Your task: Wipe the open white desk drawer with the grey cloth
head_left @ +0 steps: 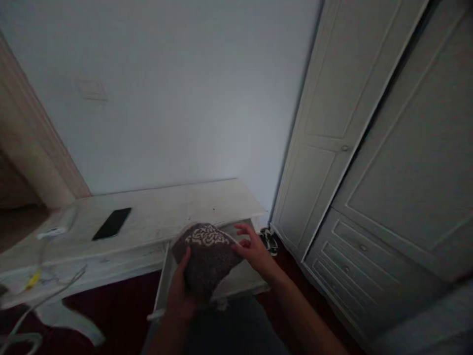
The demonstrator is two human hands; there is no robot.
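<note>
A brown-grey folded cloth [210, 261] with a pale swirling pattern is held up above an open drawer [240, 276]. I cannot make out what kind of cloth item it is. My left hand [181, 286] grips it from the lower left, thumb on the front. At its right edge, my right hand [253, 249] pinches the border between thumb and fingers, with one finger raised. The cloth and my hands hide part of the drawer's inside.
The drawer juts from a long white desk [177, 202] against the wall. A dark phone [113, 223] and a white object [59, 222] lie on the desk. Shoes [269, 241] sit on the floor beside a white wardrobe [325, 138]. A cable [48, 301] hangs at lower left.
</note>
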